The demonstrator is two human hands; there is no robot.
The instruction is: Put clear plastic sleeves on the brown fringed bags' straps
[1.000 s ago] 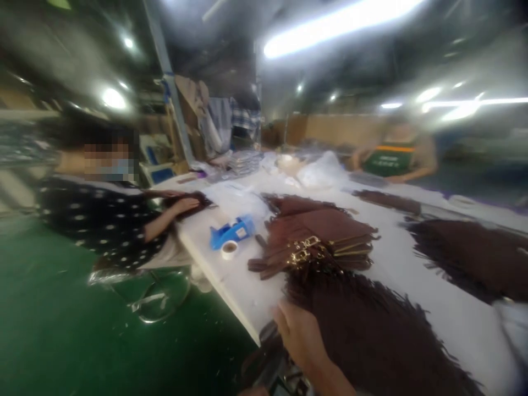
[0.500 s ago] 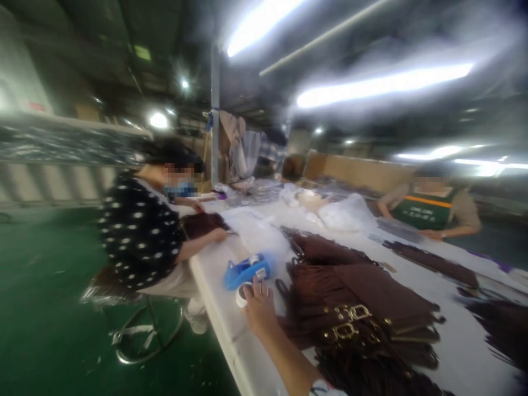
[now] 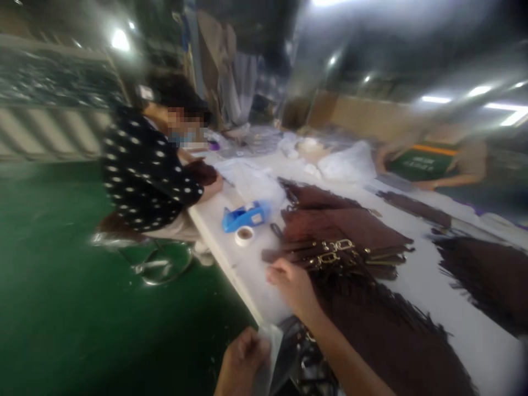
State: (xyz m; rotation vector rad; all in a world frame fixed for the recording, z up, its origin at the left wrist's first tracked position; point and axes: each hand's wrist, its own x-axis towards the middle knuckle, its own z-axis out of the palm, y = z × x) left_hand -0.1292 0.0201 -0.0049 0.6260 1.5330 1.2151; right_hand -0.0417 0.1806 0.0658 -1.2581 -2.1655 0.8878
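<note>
My left hand [image 3: 243,357] is low in the view at the table's near edge, fingers closed on the edge of a pale translucent plastic sheet [image 3: 272,344]. Beside that sheet, dark straps with metal fittings [image 3: 307,363] show partly under my right forearm. My right hand [image 3: 291,286] is above the table, its thumb and fingers pinched together; anything between them is too small to make out. Farther up the table stand a blue tape dispenser [image 3: 247,217] and a white tape roll [image 3: 245,235]. Brown fringed bags [image 3: 350,223] with gold-coloured buckles lie to the right of my right hand.
A person in a dotted top [image 3: 144,170] sits at the table's left side, handling something brown. Another person in a green apron [image 3: 427,162] is across the table. White plastic wrap [image 3: 350,162] and more brown fringed pieces [image 3: 487,275] lie on the white table [image 3: 416,286].
My right hand has drawn back from the tape roll and dispenser toward me, and its fingers have closed. My left hand with the plastic sheet has come into view. The camera has tilted down.
</note>
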